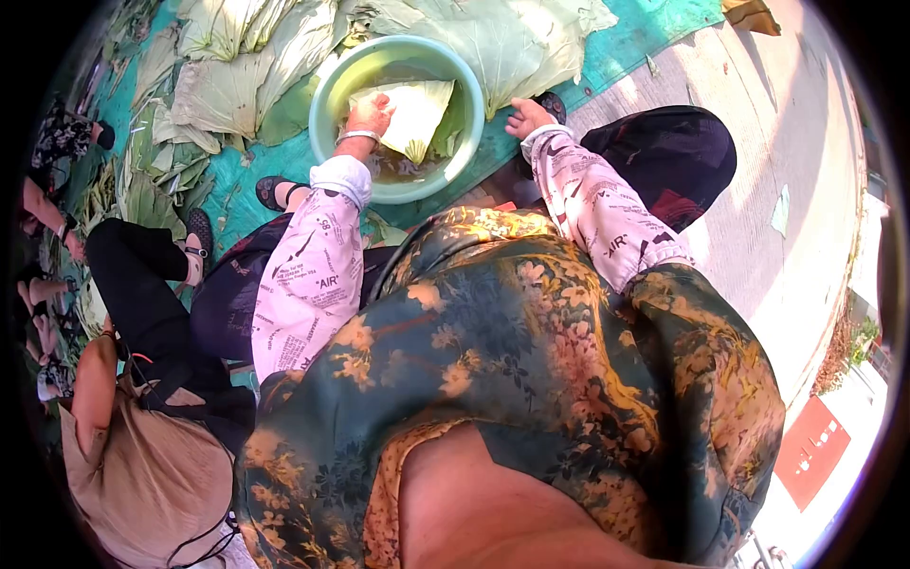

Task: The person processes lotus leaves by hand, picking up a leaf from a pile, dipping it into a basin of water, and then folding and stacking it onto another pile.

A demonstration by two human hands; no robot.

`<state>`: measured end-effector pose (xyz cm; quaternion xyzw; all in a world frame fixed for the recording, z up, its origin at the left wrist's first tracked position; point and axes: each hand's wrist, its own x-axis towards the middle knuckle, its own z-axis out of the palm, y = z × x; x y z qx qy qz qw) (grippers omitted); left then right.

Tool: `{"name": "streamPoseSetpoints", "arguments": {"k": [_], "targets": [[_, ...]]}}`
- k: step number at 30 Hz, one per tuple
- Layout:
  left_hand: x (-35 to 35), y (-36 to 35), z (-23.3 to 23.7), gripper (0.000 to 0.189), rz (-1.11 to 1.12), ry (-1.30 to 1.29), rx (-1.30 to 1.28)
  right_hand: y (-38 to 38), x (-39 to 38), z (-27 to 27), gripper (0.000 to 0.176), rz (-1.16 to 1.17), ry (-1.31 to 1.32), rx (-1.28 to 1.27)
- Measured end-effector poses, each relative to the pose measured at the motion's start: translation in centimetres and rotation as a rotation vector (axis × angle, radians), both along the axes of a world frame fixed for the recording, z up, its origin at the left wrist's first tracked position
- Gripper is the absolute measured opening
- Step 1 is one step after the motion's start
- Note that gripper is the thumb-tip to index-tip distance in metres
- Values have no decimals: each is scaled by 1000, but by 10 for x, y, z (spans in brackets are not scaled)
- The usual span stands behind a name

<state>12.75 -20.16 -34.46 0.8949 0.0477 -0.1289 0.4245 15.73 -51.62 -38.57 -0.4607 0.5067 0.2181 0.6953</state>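
Note:
A round pale-green basin [327, 90] with murky water stands on the turquoise sheet in front of me. My left hand [370, 116] is over the basin, its fingers closed on the edge of a folded pale leaf [417, 114] that lies partly in the water. My right hand [527, 118] is just right of the basin, beside the spread leaves; its fingers are curled together, and anything between them is too small to make out. Pink printed sleeves cover both my forearms.
Large flat leaves [223, 95] lie on the turquoise sheet [235, 185] behind and left of the basin. A co-worker in a tan top [156, 479] sits close on my left, with other people beyond. Pale paving [758, 180] is at right.

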Motion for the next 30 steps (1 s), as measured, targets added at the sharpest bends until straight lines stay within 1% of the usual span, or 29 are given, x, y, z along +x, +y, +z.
{"name": "streamPoseSetpoints", "arguments": {"k": [2, 3, 5, 7, 8, 9, 11, 12, 13, 14, 16, 17, 18, 19, 21, 22, 23, 24, 25, 27, 29, 30], "targets": [[-6, -4, 7, 26, 5, 4, -46, 3, 0, -4, 47, 74, -109, 193], [-8, -5, 10, 26, -20, 7, 0, 6, -1, -3, 45, 111, -165, 287], [-16, -8, 20, 25, -71, 12, 89, 10, -4, -2, 38, 58, -191, 291], [-19, -7, 22, 23, -51, -2, 44, 14, -9, 5, 31, 4, -211, 284], [-21, -6, 23, 23, -35, -11, 9, 18, -9, 7, 27, -64, -184, 263], [-21, -6, 26, 23, -18, -22, -26, 22, -8, 7, 27, -88, -182, 271], [-21, -8, 35, 22, 3, -22, 4, 29, -2, 8, 26, -132, -188, 293], [-20, -5, 32, 22, 5, -27, -24, 33, 1, 0, 23, -153, -250, 307], [-21, -3, 28, 22, 7, -28, -52, 38, 1, 8, 21, -164, -289, 321], [-20, -2, 25, 23, 0, -27, -22, 41, 0, 18, 20, -148, -321, 318], [-19, -4, 28, 24, 56, 15, -166, 46, 5, 23, 21, -122, -387, 276], [-20, -4, 29, 24, 87, 25, -243, 50, 11, 26, 22, -135, -420, 201], [-19, -6, 36, 24, 84, 5, -254, 52, 19, 32, 23, -147, -455, 125], [-20, -7, 49, 25, 83, -11, -268, 53, 26, 40, 24, -158, -487, 46], [-21, -8, 71, 25, 92, -60, -320, 47, 54, 56, 28, -212, -604, 150], [-22, -8, 79, 24, 102, -94, -360, 45, 69, 71, 28, -208, -642, 131], [-22, -6, 89, 24, 112, -126, -400, 44, 85, 94, 28, -205, -678, 111], [-25, -6, 110, 26, 112, -138, -412, 41, 99, 117, 28, -199, -733, 110], [-28, -3, 123, 26, 113, -164, -479, 40, 113, 136, 28, -195, -785, 110], [-32, 2, 159, 25, 131, -195, -480, 33, 141, 179, 20, -145, -916, 119], [-42, 8, 189, 25, 146, -254, -484, 17, 182, 202, 20, -77, -1062, 130], [-46, 9, 200, 25, 171, -277, -501, 19, 187, 228, 19, -50, -1145, 261]]}}
